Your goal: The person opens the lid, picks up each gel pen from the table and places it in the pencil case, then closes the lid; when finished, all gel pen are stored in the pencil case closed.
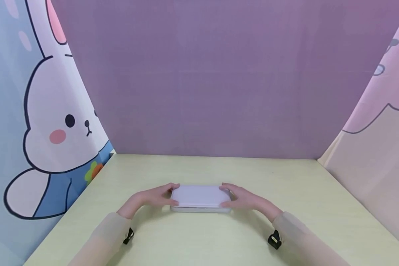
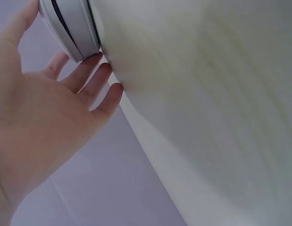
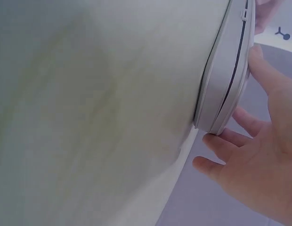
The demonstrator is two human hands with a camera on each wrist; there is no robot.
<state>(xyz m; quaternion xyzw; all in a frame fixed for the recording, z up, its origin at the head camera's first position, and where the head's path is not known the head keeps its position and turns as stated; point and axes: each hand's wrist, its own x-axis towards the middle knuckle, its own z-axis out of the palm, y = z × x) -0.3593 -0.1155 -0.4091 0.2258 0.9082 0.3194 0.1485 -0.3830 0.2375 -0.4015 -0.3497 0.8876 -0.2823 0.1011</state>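
A pale, flat rectangular case point(image 1: 201, 195) with rounded corners lies on the table, its long side facing me. A dark seam runs along its side, and a small clasp or pull point(image 3: 244, 15) shows on that side in the right wrist view. My left hand point(image 1: 157, 195) grips the left end, thumb at the front corner and fingers toward the back. At the opposite end my right hand point(image 1: 242, 197) holds the case in the same way. In the left wrist view, the lower fingers point(image 2: 104, 101) of the left hand reach down beside the case to the tabletop.
A light yellow-green tabletop point(image 1: 199, 240) surrounds the case. Behind it rises a plain purple panel point(image 1: 199, 81). A rabbit-print cloth point(image 1: 60, 111) hangs at the left, and a pink and cream printed cloth point(image 1: 379, 147) at the right.
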